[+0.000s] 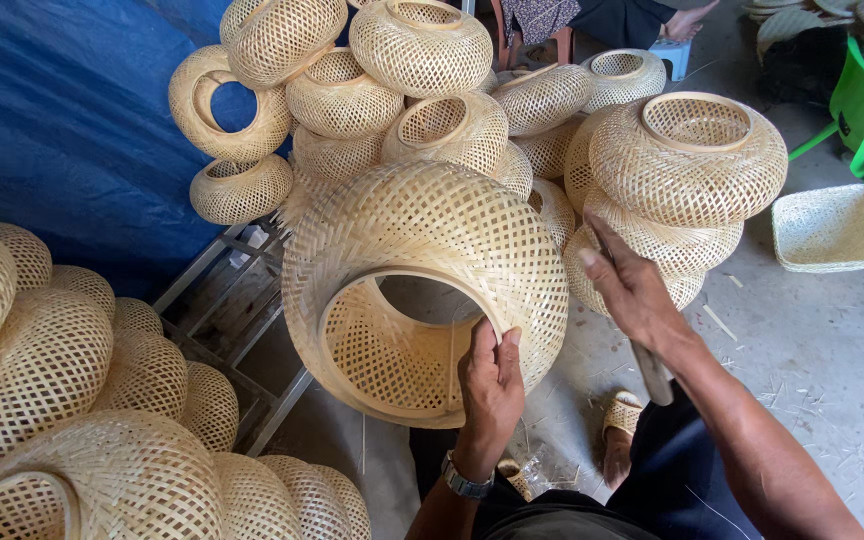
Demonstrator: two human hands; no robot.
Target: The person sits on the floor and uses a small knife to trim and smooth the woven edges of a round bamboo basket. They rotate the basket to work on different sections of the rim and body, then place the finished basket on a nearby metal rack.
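A large round woven bamboo lampshade [422, 250] lies on its side in front of me, its open rim facing me. My left hand [490, 385] grips the lower right of that rim, fingers curled over the edge; a watch is on the wrist. My right hand [630, 288] is at the shade's right side, closed around a thin tool whose handle [652, 372] sticks out below the palm. The tool's tip is hidden against the weave.
A pile of finished woven shades [422, 45] rises behind, with two stacked at right [687, 160]. More shades crowd the left [42, 360]. A blue tarp [52, 120], a metal frame [242, 320], a square woven tray [832, 228] and a green chair [857, 100] surround the spot.
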